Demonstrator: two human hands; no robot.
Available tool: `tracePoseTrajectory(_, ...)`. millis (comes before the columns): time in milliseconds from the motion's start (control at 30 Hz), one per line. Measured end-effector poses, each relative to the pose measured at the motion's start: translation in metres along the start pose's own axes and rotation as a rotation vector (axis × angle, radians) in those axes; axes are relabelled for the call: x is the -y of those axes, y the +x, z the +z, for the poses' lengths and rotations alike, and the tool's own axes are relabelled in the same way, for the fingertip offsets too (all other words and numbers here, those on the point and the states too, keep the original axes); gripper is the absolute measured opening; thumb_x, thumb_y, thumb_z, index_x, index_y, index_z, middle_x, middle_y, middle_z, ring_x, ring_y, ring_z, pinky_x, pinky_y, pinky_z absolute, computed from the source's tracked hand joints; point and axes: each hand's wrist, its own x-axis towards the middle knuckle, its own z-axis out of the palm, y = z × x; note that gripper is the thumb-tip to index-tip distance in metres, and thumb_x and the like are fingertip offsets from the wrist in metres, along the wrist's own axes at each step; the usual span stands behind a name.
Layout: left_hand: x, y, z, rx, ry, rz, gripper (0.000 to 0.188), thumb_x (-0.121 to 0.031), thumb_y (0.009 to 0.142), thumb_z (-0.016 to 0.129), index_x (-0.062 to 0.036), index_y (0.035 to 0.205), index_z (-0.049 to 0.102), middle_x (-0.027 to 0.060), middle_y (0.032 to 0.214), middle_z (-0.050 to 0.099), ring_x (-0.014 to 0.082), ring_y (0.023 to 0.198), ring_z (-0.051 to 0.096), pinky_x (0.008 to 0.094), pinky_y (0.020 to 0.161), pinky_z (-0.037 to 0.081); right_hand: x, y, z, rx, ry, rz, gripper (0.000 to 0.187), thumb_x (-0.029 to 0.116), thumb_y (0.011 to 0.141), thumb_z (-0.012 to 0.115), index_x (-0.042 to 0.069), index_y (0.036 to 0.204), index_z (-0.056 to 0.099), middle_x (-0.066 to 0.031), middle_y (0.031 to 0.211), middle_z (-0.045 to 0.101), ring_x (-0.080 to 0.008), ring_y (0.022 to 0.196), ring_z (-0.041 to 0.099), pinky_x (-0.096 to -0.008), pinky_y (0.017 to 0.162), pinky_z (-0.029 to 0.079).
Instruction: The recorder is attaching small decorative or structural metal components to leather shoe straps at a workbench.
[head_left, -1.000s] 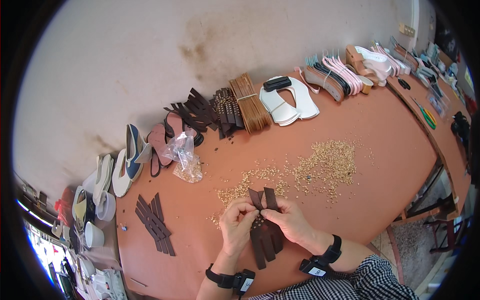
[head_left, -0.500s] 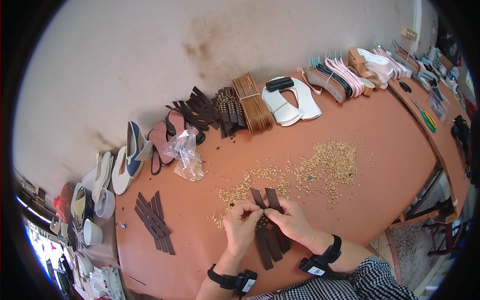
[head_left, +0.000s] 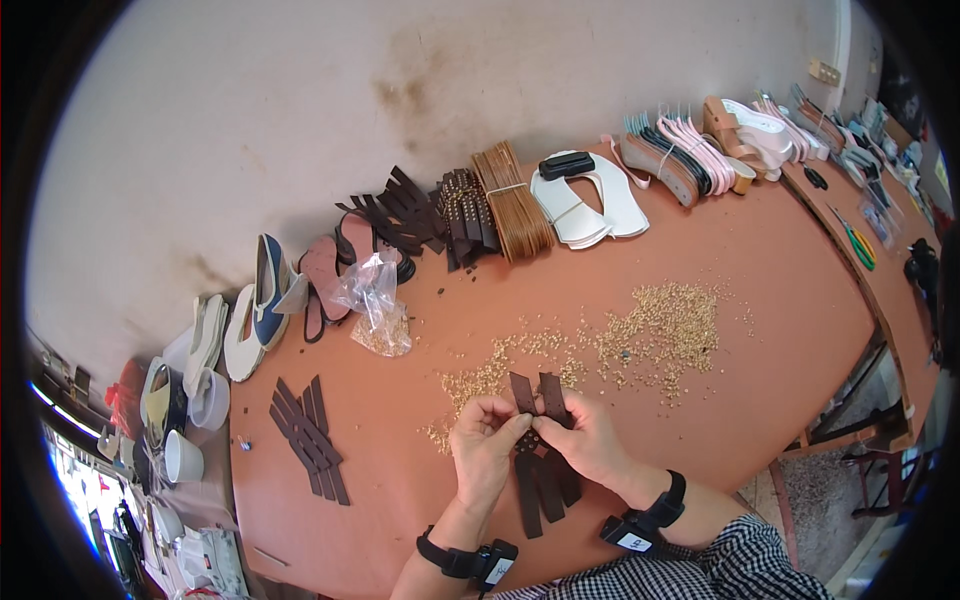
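Between my hands, low over the table, is a dark brown strap piece [head_left: 543,492] with several slit strips and small gold studs near its middle. My left hand [head_left: 487,438] pinches it from the left, thumb and fingertips pressed together at the studded part. From the right, my right hand [head_left: 588,437] grips the same piece, its thumb tip almost meeting the left one. Two strips stick up beyond my fingers. Just past my hands lie scattered gold studs [head_left: 665,335]. Whether a loose stud is between my fingertips is hidden.
More dark brown strap pieces [head_left: 308,440] lie left on the table. Along the wall are a clear bag of studs [head_left: 380,315], studded straps [head_left: 467,218], a brown strip bundle [head_left: 512,205], white shoe-shaped sheets [head_left: 610,205] and a blue shoe [head_left: 268,295]. Green-handled pliers [head_left: 860,245] lie right.
The camera view has shifted slightly. Both hands keep hold of the strap piece in nearly the same place, with only small finger movement.
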Motion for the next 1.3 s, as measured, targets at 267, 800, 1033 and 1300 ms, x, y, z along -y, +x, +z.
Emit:
tracePoseTrajectory(267,-0.003,0.000,-0.002,0.062,-0.048,-0.024,0.015,0.009,0.080,0.055,0.0039,0.093,0.057,0.0093,0.083,0.061,0.0119,0.071,0.059,0.0234,0.061,0.053,-0.001,0.001,0.002,0.013,0.091,0.050,0.009,0.004,0.083,0.056,0.001,0.091,0.058,-0.0003,0.077,0.057,-0.0066,0.066,0.055,-0.0215,0.056,0.048)
tracePoseTrajectory(800,0.007,0.006,-0.013,0.121,0.002,-0.124,0.010,0.006,0.080,0.057,0.0007,0.088,0.056,0.0060,0.076,0.060,0.0115,0.064,0.059,0.0233,0.054,0.052,-0.004,0.007,-0.006,0.079,0.295,0.203,0.004,0.002,0.083,0.057,0.002,0.086,0.058,0.0017,0.085,0.054,-0.0069,0.076,0.051,-0.0222,0.070,0.043)
tracePoseTrajectory(1033,0.005,0.008,-0.014,0.119,-0.095,-0.107,0.011,0.009,0.074,0.061,0.0001,0.080,0.061,0.0051,0.079,0.063,0.0102,0.070,0.058,0.0223,0.067,0.048,-0.002,0.006,-0.009,0.077,0.413,0.258,0.004,0.003,0.082,0.058,0.004,0.086,0.059,0.0018,0.084,0.054,-0.0073,0.075,0.050,-0.0232,0.069,0.044)
tracePoseTrajectory(1300,0.006,0.001,-0.013,0.082,0.062,-0.036,0.016,0.011,0.073,0.061,0.0016,0.086,0.062,0.0063,0.079,0.063,0.0114,0.073,0.059,0.0236,0.068,0.049,-0.006,0.002,-0.008,0.091,-0.129,-0.080,0.006,0.002,0.085,0.053,0.002,0.089,0.056,0.0017,0.081,0.054,-0.0053,0.073,0.050,-0.0215,0.061,0.045)
